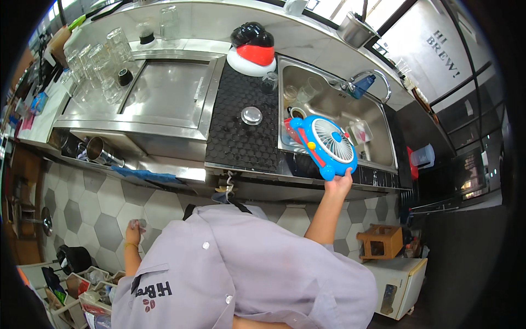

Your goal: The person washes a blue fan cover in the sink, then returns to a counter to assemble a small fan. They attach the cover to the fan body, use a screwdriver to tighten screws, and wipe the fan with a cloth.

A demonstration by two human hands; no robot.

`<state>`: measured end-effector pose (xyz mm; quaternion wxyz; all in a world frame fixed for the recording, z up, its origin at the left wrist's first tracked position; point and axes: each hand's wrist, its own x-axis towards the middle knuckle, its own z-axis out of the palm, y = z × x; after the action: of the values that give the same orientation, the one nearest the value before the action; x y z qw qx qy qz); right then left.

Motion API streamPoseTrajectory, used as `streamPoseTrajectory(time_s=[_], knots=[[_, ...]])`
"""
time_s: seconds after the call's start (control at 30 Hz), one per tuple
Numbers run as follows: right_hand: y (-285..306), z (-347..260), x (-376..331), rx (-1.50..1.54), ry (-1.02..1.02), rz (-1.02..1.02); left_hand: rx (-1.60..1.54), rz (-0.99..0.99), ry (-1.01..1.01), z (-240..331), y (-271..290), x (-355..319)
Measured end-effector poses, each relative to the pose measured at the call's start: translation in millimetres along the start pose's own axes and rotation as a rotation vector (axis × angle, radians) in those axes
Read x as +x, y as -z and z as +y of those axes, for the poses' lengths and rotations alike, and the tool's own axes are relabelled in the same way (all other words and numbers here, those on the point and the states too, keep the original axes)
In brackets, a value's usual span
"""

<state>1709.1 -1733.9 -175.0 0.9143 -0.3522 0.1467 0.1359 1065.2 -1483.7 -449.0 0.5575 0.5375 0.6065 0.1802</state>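
R hand [338,184] pt-hidden behind fan [335,143]

Glossy plastic fan [327,143]; shiny metal sink [337,104]; bumpy mat [238,137]; matt cloth shirt [268,247].

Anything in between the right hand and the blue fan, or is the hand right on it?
Nothing visible is in between: the right hand is directly on the lower edge of the blue fan. Some fingers are hidden behind it, so I can't check that side. The sink shows beyond the fan.
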Motion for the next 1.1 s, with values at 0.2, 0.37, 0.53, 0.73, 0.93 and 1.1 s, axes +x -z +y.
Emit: streamPoseTrajectory(time_s=[0.2, 0.37, 0.53, 0.73, 0.93, 1.1], knots=[[7.7, 7.0, 16.6, -0.154, 0.317, 0.051, 0.709, -0.058, 0.142, -144.4, -17.3, 1.7], [51.3, -8.1, 64.2, 0.004, 0.218, 0.044, 0.669, -0.098, 0.261, -119.9, -37.4, -31.7], [56.0, -19.6, 73.6, 0.023, 0.25, 0.066, 0.661, -0.13, 0.272, -106.0, -51.1, -30.6], [57.9, -34.6, 95.4, -0.001, 0.243, 0.09, 0.642, -0.125, 0.291, -99.4, -61.6, -36.9], [36.8, -37.4, 77.2, -0.039, 0.428, 0.113, 0.63, -0.136, 0.306, -97.6, -69.7, -40.8], [30.1, -36.0, 74.3, -0.135, 0.456, 0.078, 0.629, -0.143, 0.317, -95.0, -73.4, -43.8]])
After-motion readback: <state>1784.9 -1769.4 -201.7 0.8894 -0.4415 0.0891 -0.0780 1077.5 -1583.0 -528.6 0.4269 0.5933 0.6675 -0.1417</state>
